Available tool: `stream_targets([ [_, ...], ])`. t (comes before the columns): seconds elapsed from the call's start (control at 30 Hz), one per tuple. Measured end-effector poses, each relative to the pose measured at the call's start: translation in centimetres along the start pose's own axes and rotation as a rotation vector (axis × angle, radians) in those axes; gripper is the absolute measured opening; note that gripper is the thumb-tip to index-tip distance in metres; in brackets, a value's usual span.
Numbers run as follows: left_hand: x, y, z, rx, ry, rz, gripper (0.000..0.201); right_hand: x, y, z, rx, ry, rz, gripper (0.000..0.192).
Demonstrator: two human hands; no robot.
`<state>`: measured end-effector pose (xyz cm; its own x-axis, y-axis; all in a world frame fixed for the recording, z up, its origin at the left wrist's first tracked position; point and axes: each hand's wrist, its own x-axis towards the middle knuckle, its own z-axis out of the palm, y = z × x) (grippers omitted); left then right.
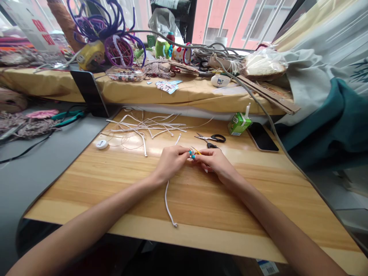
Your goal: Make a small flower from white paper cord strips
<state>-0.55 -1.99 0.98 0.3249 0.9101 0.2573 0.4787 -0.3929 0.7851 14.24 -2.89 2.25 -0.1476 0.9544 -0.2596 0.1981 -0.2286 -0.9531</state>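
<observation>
My left hand [171, 161] is closed in a pinch on a white cord, fingertips meeting those of my right hand above the table. A length of the white cord [166, 199] hangs from under my left hand and lies curved toward the front edge; its other end sticks up beyond my fingers. Between the fingers of my right hand [214, 163] is a slim yellow tool [196, 151] with a thin pointed tip, its exact kind too small to tell. That tip points at the bit of cord pinched between both hands, which my fingers partly hide.
Beyond my hands lie black-handled scissors [212, 138], a tangle of white cords [143, 124] and a round white tape measure [101, 144]. A green drink carton [239, 123] and a phone [262, 137] sit at right. A grey cable [276, 134] crosses the right side; a cluttered ledge [195, 97] runs behind.
</observation>
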Motion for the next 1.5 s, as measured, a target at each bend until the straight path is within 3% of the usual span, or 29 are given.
stream_targets([
  [0.1,-0.1,0.0,0.1,-0.03,-0.015,-0.031,0.022,0.0,0.1,0.0,0.0,-0.006,-0.011,0.014],
  [0.27,0.1,-0.4,-0.2,0.179,0.053,0.185,0.022,-0.1,0.1,-0.5,0.005,-0.032,0.017,0.017],
  [0.4,0.8,-0.9,-1.0,0.212,0.073,0.173,0.022,-0.1,-0.1,-0.8,0.068,-0.081,0.02,0.029],
  [0.57,1.0,-0.8,-1.0,0.166,0.034,0.191,0.019,0.0,0.0,-0.8,0.06,-0.056,-0.013,0.026],
  [0.7,0.9,-0.6,-0.7,0.098,0.021,0.148,0.018,0.0,0.2,-0.6,0.049,-0.048,-0.026,0.024],
  [0.97,1.3,-1.1,-1.0,-0.161,-0.129,-0.028,0.026,0.0,0.2,-0.7,0.092,-0.007,-0.011,0.026],
  [1.3,1.1,-1.1,-0.4,-0.364,-0.23,-0.029,0.025,-0.1,0.5,-0.1,0.146,-0.027,-0.048,0.028],
  [1.5,1.1,-1.2,-0.3,-0.309,-0.168,-0.09,0.026,0.2,0.8,-0.9,0.003,0.168,-0.189,0.028],
])
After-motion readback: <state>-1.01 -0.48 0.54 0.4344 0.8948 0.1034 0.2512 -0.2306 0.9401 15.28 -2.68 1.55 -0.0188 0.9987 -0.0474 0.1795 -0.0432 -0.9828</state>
